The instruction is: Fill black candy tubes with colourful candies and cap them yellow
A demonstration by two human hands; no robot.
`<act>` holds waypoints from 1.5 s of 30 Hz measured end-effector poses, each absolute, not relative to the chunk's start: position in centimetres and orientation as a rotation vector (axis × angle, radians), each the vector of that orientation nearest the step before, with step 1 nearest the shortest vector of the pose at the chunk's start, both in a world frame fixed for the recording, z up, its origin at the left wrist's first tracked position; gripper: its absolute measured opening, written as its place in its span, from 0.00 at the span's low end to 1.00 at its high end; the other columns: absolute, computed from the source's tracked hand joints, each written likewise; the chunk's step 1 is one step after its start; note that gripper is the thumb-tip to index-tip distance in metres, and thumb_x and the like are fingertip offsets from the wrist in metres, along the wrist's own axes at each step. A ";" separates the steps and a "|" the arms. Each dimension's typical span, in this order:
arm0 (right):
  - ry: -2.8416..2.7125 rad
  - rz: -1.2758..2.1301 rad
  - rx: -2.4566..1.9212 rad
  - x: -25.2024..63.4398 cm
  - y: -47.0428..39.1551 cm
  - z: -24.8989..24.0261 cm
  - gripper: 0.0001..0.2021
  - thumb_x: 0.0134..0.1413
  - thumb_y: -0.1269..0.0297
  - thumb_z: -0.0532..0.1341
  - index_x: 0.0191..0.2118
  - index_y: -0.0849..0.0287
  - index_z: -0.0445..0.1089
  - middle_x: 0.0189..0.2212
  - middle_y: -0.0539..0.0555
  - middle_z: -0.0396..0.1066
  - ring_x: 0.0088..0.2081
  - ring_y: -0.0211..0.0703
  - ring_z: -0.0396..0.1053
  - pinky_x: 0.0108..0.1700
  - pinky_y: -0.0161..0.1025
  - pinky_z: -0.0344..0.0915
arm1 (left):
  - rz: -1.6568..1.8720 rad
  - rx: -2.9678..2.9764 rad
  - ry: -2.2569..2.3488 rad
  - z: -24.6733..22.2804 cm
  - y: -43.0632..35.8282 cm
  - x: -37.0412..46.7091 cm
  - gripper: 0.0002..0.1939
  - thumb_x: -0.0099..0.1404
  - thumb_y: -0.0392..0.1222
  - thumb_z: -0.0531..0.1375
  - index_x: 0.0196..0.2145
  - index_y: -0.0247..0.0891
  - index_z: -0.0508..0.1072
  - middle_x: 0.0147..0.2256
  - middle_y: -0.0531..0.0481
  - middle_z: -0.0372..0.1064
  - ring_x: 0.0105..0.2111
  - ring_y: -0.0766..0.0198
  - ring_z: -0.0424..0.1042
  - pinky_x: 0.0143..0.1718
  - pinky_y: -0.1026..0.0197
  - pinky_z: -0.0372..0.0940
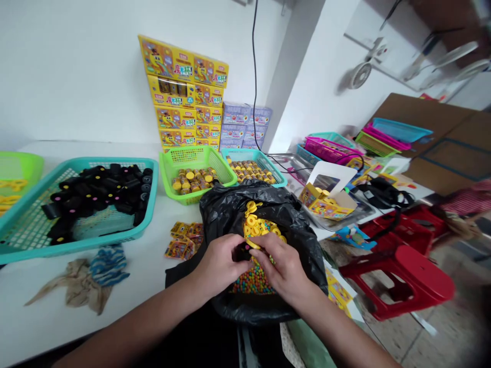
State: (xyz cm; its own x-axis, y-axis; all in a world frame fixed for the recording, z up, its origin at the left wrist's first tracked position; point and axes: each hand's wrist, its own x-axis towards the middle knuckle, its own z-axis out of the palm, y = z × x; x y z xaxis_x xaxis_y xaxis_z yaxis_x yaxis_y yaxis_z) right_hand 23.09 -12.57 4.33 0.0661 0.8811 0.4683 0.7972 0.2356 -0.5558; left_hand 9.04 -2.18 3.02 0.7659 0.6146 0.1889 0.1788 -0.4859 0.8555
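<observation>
Both hands are together over a black plastic bag [220, 204] that lines a container in front of me. My left hand [220, 263] grips a small black cup [242, 251], mostly hidden by the fingers. My right hand [282, 260] pinches a yellow plastic piece [252, 244] against the cup's top; I cannot tell whether it is fixed on. Below the hands lie many small multicoloured candy balls [251, 280] in the bag. A heap of yellow plastic pieces [253, 217], some ring-shaped, rests on the candies at the far side.
Left stands a teal basket [153, 204] of black cups, beside a crumpled cloth [109, 266]. Flat printed wrappers [184, 240] lie by the bag. Behind are a green basket [166, 174] and a blue basket [282, 180] of filled cups, and stacked yellow boxes [176, 117]. A red stool [418, 276] stands right.
</observation>
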 end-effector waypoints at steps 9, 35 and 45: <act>-1.479 0.306 -1.485 22.3 -12.6 3.9 0.08 0.58 0.66 0.62 0.43 0.52 0.75 0.34 0.52 0.74 0.38 0.42 0.72 0.42 0.40 0.68 | 0.675 2.100 0.553 2.9 -2.4 9.0 0.03 0.57 0.37 0.64 0.29 0.37 0.72 0.26 0.54 0.60 0.27 0.65 0.62 0.28 0.63 0.54; -0.488 0.994 -1.265 19.5 -11.2 4.0 0.16 0.48 0.52 0.67 0.29 0.58 0.65 0.17 0.46 0.67 0.17 0.34 0.65 0.18 0.29 0.56 | 0.349 1.196 0.583 4.3 -3.2 8.7 0.19 0.63 0.60 0.56 0.31 0.40 0.62 0.18 0.58 0.62 0.13 0.73 0.56 0.12 0.70 0.41; -0.425 0.994 -1.301 19.0 -11.2 4.2 0.15 0.43 0.55 0.67 0.27 0.58 0.62 0.16 0.45 0.67 0.14 0.34 0.64 0.15 0.28 0.52 | 0.481 1.212 0.555 4.3 -3.8 8.4 0.19 0.60 0.54 0.62 0.26 0.36 0.64 0.19 0.58 0.59 0.16 0.75 0.54 0.15 0.70 0.46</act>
State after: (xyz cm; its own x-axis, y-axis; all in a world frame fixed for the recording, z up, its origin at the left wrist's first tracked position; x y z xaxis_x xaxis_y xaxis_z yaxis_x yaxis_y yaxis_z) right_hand 19.04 -11.22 4.23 0.5422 0.7999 -0.2575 -0.3671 -0.0502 -0.9288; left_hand 8.44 -3.81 4.26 0.7722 0.6194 -0.1413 -0.0517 0.2829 0.9578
